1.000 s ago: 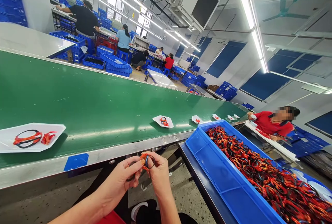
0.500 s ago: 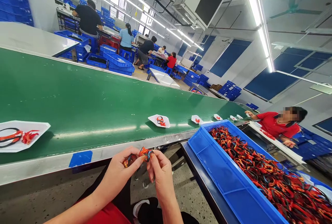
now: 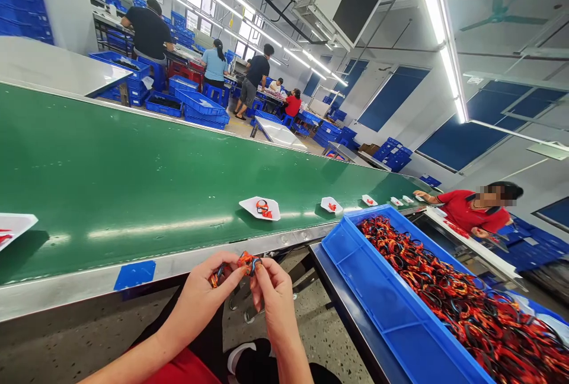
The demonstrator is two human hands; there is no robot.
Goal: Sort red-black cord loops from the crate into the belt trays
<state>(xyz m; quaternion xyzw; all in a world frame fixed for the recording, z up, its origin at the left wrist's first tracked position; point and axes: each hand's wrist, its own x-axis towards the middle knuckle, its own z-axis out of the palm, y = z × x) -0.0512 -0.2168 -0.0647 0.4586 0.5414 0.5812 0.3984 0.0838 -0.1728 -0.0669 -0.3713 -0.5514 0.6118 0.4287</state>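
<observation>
Between my hands, just in front of the belt's near edge, is a small orange, black and blue looped band (image 3: 246,259), bunched up; its exact kind is unclear. My left hand (image 3: 205,284) pinches one side, with more of the band showing inside its curled fingers. My right hand (image 3: 274,290) grips the other side between thumb and fingertips. Beyond them, a white tray (image 3: 247,208) on the green conveyor belt (image 3: 146,176) carries an orange-and-black band and red pieces. A blue crate (image 3: 377,289) heaped with similar bands (image 3: 427,277) stands to the right of my hands.
Further white trays (image 3: 331,208) sit along the belt, one (image 3: 22,225) cut off at the left edge. The belt's metal rail (image 3: 178,265) bears a blue patch (image 3: 134,275). A co-worker in red (image 3: 473,209) sits at far right, one hand near a tray.
The trays have moved left along the belt; the leftmost is now mostly out of view. My hands keep nearly the same hold. A bent-over person in the background now stands upright.
</observation>
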